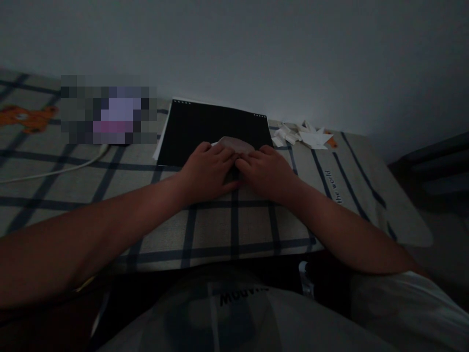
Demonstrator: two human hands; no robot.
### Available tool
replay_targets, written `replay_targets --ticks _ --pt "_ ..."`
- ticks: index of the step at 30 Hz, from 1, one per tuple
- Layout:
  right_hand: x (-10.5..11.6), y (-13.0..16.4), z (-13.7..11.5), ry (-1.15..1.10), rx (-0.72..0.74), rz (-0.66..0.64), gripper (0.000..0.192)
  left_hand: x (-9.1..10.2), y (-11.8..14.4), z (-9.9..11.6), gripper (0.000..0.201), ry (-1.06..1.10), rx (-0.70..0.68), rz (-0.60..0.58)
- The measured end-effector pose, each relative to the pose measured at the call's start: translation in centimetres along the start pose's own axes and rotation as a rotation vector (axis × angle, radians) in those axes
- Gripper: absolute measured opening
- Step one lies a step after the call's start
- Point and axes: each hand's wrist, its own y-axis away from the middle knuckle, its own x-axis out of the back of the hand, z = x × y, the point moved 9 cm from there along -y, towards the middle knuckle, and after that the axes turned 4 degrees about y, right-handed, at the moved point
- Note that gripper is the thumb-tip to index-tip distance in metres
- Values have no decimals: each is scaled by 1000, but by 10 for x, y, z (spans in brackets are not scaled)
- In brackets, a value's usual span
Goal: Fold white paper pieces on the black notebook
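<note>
My left hand [208, 172] and my right hand [269, 173] meet over the near edge of a black notebook cover [212, 122]. Between them is a piece of pale paper [236, 144], its curved far edge showing beyond my fingertips. The fingers of both hands are bent and pressed onto it. Most of the paper is hidden under my hands, so its full shape cannot be made out. White sheet edges poke out along the left side of the black cover.
Folded white paper pieces [313, 136] lie to the right, by the wall. A lit, blurred-out device [119, 115] with a white cable [73, 168] stands on the left. An orange flat object [29, 118] is farther left. A checked cloth [216, 230] covers the table.
</note>
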Motion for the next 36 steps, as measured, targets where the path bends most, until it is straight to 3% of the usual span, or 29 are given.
replay_targets --ticks 9,21,32,36 --pt "-11 -4 11 -59 -66 -19 37 -5 2 -3 67 -17 -4 -27" --pt "-20 -8 13 -168 -194 -62 44 -6 6 -1 65 -58 42 -155" --pt "-23 -8 13 -143 -269 -71 45 -3 6 -1 72 -8 7 -96" --pt "-19 -9 16 -140 -281 -17 41 -4 7 0 72 -16 7 -95"
